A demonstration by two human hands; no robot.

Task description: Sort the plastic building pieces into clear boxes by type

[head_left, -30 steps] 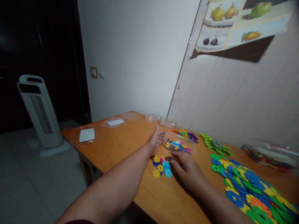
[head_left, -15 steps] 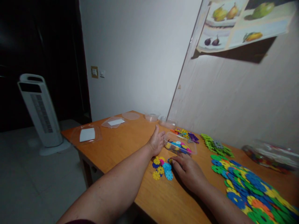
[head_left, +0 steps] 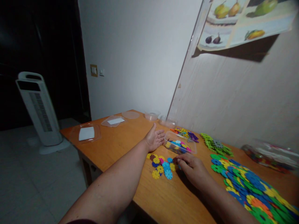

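My left hand (head_left: 154, 138) lies palm up on the wooden table (head_left: 121, 146), fingers spread, touching the left end of a clear plastic container (head_left: 179, 146) that holds several colourful snowflake discs. My right hand (head_left: 192, 168) rests palm down just in front of that container, its fingertips on the right edge of a small cluster of loose yellow, blue and pink discs (head_left: 161, 165). Whether a disc is pinched under the fingers is hidden.
A large joined sheet of blue, green and yellow discs (head_left: 247, 186) covers the right of the table. Green discs (head_left: 215, 144) and a mixed pile (head_left: 184, 133) lie near the wall. Clear lids (head_left: 86, 133), small tubs (head_left: 151, 115) and a bag (head_left: 268, 155) sit around. A tower fan (head_left: 38, 109) stands left.
My left hand has turned from edge-on to palm up beside the container. My right hand slid slightly right, uncovering more of the loose discs.
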